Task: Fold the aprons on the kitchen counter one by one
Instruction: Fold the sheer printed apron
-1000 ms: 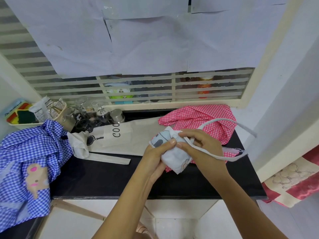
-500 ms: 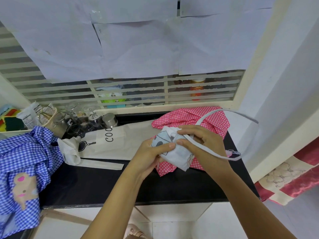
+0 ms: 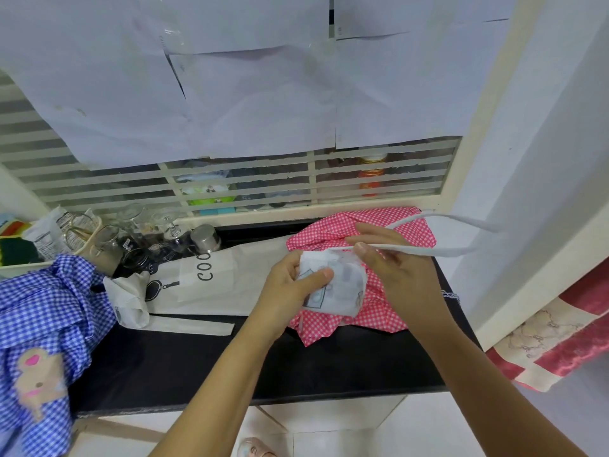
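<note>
A small folded white apron (image 3: 342,285) with grey printed shapes is held above the black counter (image 3: 204,367). My left hand (image 3: 293,288) grips its left side, thumb across the front. My right hand (image 3: 392,268) pinches the apron's white strap (image 3: 428,250), which loops out to the right. Under both hands lies a crumpled red checked apron (image 3: 389,311). A beige apron (image 3: 230,278) printed "COO" lies flat to the left. A blue checked apron (image 3: 49,321) with a bear patch is heaped at the counter's left end.
Glass jars and a steel cup (image 3: 206,238) stand at the back left by a tray of packets (image 3: 39,239). A slatted window (image 3: 247,183) runs behind the counter, a white wall (image 3: 543,159) closes the right side. A red and cream cloth (image 3: 553,341) hangs lower right.
My right hand has lifted off the bundle and drawn the strap up and to the right, stretching it taut. My left hand keeps its grip on the folded apron.
</note>
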`<state>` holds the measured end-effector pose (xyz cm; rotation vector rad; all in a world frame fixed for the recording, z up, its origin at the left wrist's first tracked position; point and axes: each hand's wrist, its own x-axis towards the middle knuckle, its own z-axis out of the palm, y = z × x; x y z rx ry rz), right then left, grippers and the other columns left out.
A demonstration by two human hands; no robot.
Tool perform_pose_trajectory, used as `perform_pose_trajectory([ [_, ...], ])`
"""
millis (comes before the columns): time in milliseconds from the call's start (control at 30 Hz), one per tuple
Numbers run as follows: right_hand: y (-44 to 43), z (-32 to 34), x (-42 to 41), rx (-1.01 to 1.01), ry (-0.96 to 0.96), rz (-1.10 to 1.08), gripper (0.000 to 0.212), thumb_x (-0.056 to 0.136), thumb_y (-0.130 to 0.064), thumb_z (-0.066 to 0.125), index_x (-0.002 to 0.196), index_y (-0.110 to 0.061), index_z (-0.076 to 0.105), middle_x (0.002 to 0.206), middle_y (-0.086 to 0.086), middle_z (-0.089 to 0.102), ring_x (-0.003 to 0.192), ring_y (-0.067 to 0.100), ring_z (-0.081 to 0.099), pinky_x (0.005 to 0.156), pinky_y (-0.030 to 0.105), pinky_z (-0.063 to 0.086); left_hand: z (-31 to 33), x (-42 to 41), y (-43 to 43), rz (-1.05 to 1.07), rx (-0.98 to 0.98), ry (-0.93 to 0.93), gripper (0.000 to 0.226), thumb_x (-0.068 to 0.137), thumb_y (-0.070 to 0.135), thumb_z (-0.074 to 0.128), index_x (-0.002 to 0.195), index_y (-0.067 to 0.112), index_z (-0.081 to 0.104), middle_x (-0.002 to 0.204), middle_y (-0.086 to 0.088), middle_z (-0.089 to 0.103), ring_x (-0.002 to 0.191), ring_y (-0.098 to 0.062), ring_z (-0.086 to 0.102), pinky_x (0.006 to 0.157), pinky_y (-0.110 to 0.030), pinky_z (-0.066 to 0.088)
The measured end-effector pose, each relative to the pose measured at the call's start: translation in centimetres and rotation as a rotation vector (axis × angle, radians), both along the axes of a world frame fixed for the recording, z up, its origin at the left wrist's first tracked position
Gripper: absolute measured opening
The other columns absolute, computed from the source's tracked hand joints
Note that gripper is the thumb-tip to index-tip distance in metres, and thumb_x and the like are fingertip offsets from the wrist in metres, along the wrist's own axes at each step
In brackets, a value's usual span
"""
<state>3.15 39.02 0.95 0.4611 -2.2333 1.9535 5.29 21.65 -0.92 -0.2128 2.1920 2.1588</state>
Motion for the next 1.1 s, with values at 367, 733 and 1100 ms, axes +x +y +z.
perform_pose_trajectory([
  [367,-0.7,-0.1,2.0,-1.085,-0.701,0.055,0.021,0.086,-0.026,0.051,0.077,-0.009,0.059,0.047,-0.002,0.033,0.037,0.006,0.037,0.044,0.02,0.05,-1.7,0.5,-0.6,0.304,0.245,-0.012,0.022,0.094,0.021,0.057,0.115,0.016,0.056,0.109,-0.008,0.068,0.095,-0.021,0.066,0.074,-0.033,0.055],
  [733,-0.9,-5.2,3.2,-0.931,-0.87,0.184,0.029,0.077,-0.038,0.065,0.071,-0.011,0.06,0.047,-0.003,0.033,0.035,0.004,0.024,0.032,0.015,0.026,1.5,1.0,0.7,0.251,1.045,-0.257,0.031,0.083,0.022,0.062,0.109,0.005,0.063,0.092,-0.017,0.073,0.072,-0.026,0.073,0.051,-0.034,0.058],
  [1100,1.4,-4.3,0.1,-1.097,-1.007,0.417,0.038,0.053,-0.004,0.091,0.081,0.001,0.066,0.047,-0.003,0.038,0.032,0.005,0.031,0.027,0.016,0.028,2.2,0.2,-1.4,0.282,1.239,0.05,0.065,0.036,0.007,0.093,0.098,0.005,0.073,0.094,-0.018,0.073,0.077,-0.032,0.073,0.052,-0.041,0.058],
])
